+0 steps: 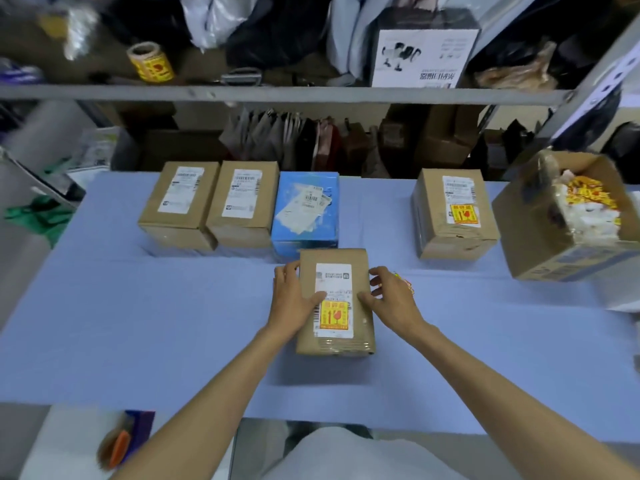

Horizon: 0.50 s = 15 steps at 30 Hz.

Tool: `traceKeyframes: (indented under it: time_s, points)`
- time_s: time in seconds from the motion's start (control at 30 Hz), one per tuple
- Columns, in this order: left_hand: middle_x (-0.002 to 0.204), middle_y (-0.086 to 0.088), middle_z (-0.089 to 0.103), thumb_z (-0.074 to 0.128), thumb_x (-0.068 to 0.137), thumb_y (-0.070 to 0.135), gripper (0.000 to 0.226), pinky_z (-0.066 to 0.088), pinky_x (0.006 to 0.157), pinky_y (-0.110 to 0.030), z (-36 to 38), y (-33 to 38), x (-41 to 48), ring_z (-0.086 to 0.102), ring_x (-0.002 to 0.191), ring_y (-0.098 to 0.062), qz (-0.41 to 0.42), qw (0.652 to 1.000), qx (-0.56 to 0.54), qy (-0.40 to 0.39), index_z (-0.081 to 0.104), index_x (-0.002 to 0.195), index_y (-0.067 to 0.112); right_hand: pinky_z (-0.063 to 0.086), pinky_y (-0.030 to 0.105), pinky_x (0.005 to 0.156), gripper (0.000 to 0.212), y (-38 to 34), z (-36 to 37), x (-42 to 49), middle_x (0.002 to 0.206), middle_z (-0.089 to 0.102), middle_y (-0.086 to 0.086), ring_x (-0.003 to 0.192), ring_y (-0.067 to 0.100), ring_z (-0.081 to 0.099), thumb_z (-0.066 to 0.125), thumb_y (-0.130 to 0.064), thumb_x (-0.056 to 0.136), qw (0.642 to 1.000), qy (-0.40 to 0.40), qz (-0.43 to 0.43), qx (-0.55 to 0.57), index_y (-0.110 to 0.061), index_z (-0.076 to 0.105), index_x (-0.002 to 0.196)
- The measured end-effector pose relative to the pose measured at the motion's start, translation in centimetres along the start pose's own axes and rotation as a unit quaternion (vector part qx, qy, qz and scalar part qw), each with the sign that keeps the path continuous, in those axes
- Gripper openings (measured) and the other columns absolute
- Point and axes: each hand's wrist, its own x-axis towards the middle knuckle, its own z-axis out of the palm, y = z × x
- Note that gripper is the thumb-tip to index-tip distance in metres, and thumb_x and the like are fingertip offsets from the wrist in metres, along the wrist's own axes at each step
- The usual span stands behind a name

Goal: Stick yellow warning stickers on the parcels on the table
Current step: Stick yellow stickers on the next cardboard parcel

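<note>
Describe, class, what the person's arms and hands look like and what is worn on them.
Both forearms are bare up to the bottom edge of the picture: no sleeves, gloves or watch show. The left hand and right hand show no rings that can be made out. A white garment shows at the bottom of the view.

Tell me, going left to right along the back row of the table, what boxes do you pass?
First brown parcel → second brown parcel → blue parcel → brown parcel with a yellow sticker → open box of stickers.
</note>
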Motion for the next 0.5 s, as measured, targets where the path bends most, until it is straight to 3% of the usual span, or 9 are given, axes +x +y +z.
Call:
traceKeyframes:
  time_s: [0.1,0.2,0.33,0.5]
  points:
    - [0.126,0.005,0.044,0.077,0.077,0.025,0.067,0.048,0.097,-0.035,0.2,-1.4,-1.6,0.052,0.117,-0.015,-0.039,0.994,-0.105,-0.020,0.042,0.134,0.023,0.049,0.027,0.082,0.047,0.3,1.5,-1.6,0.119,0.061,0.000,0.104,0.016,0.060,0.067,-0.026,0.086,0.995,0.026,0.023,0.090,-0.014,0.052,0.128]
    - [0.134,0.008,0.042,0.079,0.075,0.027,0.082,0.049,0.096,-0.033,0.3,-2.2,-2.8,0.050,0.115,-0.009,-0.052,0.987,-0.148,-0.045,0.034,0.143,0.031,0.051,0.034,0.091,0.059,0.6,2.7,-3.1,0.124,0.058,-0.007,0.109,0.014,0.059,0.071,-0.029,0.084,0.989,0.035,0.031,0.143,-0.024,0.045,0.137]
    - [0.145,0.007,0.038,0.082,0.072,0.029,0.101,0.042,0.096,-0.025,0.5,-2.7,-3.7,0.045,0.121,-0.007,-0.056,0.984,-0.151,-0.070,0.018,0.151,0.030,0.049,0.022,0.084,0.071,0.4,3.9,-4.5,0.121,0.053,-0.015,0.100,0.004,0.057,0.070,-0.031,0.085,0.980,0.016,0.042,0.195,-0.041,0.029,0.143]
    - [0.148,0.006,0.038,0.082,0.072,0.030,0.101,0.043,0.094,-0.024,0.3,-3.0,-4.2,0.044,0.124,-0.009,-0.052,0.984,-0.153,-0.069,0.019,0.151,0.030,0.049,0.011,0.072,0.073,0.3,4.1,-5.2,0.121,0.052,-0.014,0.100,0.007,0.060,0.069,-0.028,0.086,0.970,0.011,0.057,0.234,-0.042,0.025,0.144]
